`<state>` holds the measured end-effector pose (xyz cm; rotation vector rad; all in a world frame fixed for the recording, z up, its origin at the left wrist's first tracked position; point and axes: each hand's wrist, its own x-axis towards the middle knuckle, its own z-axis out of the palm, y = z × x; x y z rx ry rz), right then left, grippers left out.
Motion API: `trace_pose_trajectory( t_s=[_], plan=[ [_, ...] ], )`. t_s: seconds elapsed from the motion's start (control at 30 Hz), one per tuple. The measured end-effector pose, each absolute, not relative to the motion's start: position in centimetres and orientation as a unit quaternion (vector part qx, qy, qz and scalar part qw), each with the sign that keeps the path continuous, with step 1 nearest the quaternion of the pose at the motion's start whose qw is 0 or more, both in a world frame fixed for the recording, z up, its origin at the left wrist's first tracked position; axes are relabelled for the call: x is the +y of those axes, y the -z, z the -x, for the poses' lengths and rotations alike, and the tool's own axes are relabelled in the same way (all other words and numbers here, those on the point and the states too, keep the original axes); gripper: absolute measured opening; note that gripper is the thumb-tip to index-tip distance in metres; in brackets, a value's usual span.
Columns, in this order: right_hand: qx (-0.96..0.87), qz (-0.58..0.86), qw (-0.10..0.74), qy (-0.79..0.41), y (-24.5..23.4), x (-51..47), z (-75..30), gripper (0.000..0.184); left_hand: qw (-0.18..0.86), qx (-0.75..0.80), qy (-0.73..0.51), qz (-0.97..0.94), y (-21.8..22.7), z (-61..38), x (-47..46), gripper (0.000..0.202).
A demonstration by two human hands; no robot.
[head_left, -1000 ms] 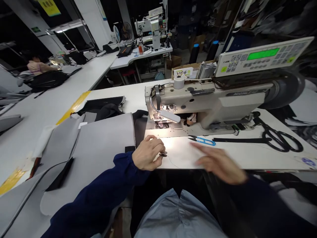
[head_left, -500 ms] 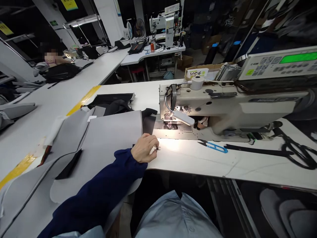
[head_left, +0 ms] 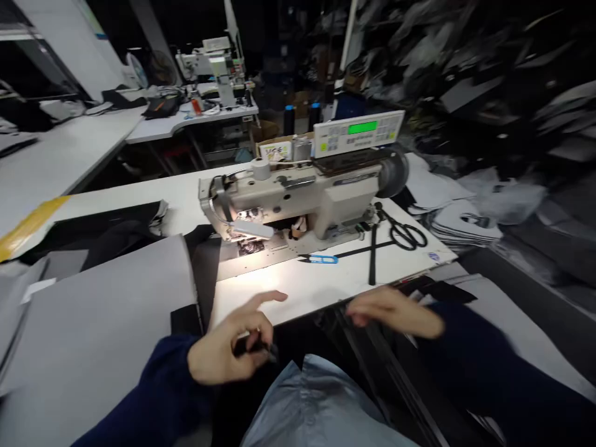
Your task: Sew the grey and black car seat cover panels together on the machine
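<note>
By the table's front edge [head_left: 333,297], the left hand [head_left: 233,344] is pinching a dark piece [head_left: 273,353], likely light, best held edgewise, the right hand [head_left: 393,310] blurring unreadably.

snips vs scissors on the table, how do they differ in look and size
Colour: the snips have a blue grip, while the scissors have black handles. Shape: the snips' grip is slim and narrow, whereas the scissors end in two wide loops. Size: the scissors look larger than the snips. Both lie on the white table, untouched.
</note>
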<state>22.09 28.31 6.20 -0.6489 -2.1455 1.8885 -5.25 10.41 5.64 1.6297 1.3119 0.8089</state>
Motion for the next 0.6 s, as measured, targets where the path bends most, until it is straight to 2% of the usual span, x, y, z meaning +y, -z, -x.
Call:
trace_pose_trajectory(
  t_s=[0.1, 0.17, 0.27, 0.33, 0.43, 0.5, 0.6],
  plan=[
    [-0.777, 0.015, 0.016, -0.629, -8.4, 26.3, -18.8, 0.032, 0.559, 0.399, -0.313, -0.656, -5.6, 1.8, 11.7, 0.017],
    [-0.773, -0.055, 0.038, -0.631, -10.7, 25.8, -17.2, 0.033, 0.629, 0.322, -0.326, -0.628, -5.7, 0.4, 12.7, 0.016],
    [-0.744, 0.02, 0.187, -0.641, -13.9, 28.0, -18.2, 0.027, 0.679, 0.26, -0.369, -0.579, -6.5, 0.2, 13.6, 0.023],
    [-0.711, 0.101, 0.329, -0.613, -14.7, 31.2, -21.2, 0.022, 0.657, 0.289, -0.395, -0.574, -7.2, 1.2, 13.6, 0.028],
    [-0.594, 0.237, 0.512, -0.574, -12.9, 36.5, -27.6, 0.017, 0.598, 0.38, -0.402, -0.58, -7.7, 3.8, 12.8, 0.027],
    [-0.515, 0.341, 0.57, -0.542, -10.0, 38.9, -31.4, 0.016, 0.567, 0.425, -0.388, -0.589, -7.8, 5.2, 12.3, 0.025],
    [-0.485, 0.408, 0.57, -0.523, -5.2, 39.0, -33.5, 0.013, 0.538, 0.449, -0.364, -0.614, -8.5, 5.4, 12.3, 0.021]
  ],
)
